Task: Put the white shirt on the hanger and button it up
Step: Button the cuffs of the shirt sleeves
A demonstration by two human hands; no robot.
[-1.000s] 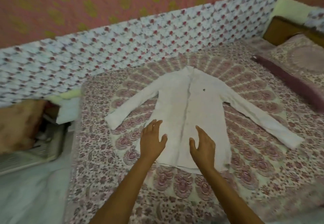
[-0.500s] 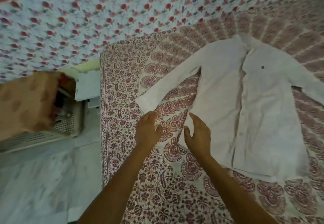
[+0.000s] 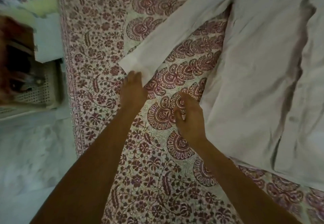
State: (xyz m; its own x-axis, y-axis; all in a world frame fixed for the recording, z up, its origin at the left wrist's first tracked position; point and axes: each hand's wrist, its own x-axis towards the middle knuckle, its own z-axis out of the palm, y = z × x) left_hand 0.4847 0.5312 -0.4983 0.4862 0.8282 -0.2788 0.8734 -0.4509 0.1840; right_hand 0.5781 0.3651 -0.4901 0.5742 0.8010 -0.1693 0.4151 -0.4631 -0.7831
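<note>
The white shirt lies flat on the patterned bedspread, front up, with its button placket running down the right side of the view. One long sleeve stretches out toward the lower left. My left hand is at the sleeve's cuff, fingertips touching its edge; motion blur hides whether it grips the cloth. My right hand hovers over the bedspread just left of the shirt's side edge, fingers curled in with nothing in them. No hanger is in view.
The bed's left edge drops to a pale floor. A perforated plastic basket with brown cloth on it stands on the floor at the left, next to a white box.
The view has dropped and closed in on the shirt's sleeve. My left hand has reached the cuff, and my right hand's fingers have curled in beside the shirt's body.
</note>
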